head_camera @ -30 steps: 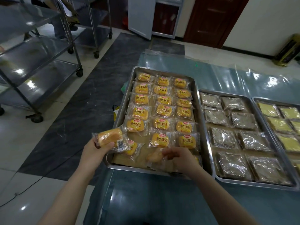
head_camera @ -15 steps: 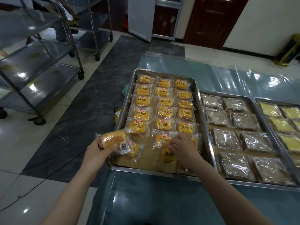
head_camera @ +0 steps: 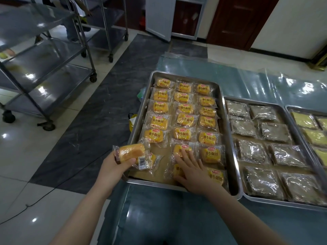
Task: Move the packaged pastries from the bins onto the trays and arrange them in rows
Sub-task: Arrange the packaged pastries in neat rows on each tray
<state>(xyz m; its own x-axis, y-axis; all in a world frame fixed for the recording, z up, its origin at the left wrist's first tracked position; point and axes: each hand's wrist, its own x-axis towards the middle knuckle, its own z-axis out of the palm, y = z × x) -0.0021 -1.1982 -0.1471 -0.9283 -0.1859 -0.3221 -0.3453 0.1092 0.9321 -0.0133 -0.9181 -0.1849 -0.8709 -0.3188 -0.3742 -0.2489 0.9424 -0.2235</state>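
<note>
Packaged pastries [head_camera: 184, 119]: yellow-label small breads in clear wrappers, three columns on the leftmost steel tray [head_camera: 139, 121], which sits at the near-left corner of the plastic-covered table [head_camera: 177, 218]. Far rows are filled and fairly square. The near end is unfinished: bare brown liner [head_camera: 163, 165] shows between the left and middle columns.

Left hand [head_camera: 113, 169] is closed around one wrapped pastry [head_camera: 130, 152], held label-down with the barcode showing, over the tray's near-left corner. Beneath it lies another pack [head_camera: 152, 159], skewed.

Right hand [head_camera: 192, 171] is spread flat, fingers wide, pressing on two middle-column packs near the front; it grips nothing. Beside it on the right, the front right pack [head_camera: 216, 176] sits slightly turned.

Two neighbouring trays [head_camera: 292, 114] to the right carry dark and pale pastries already in rows.

Judgement on the step: this looks like squaring up the last rows.
- Slide the middle packs with a flat palm, not a pinch; the wrappers look slick and should glide on the liner.
- Line edges up with the row behind, labels up and reading the same way.
- Straighten the skewed left pack first, then flip the held one label-up and set it in the near-left gap.
- Watch the overlapping wrapper seams: tucked corners would tilt a pack and break the line.

No bins are in view.
</note>
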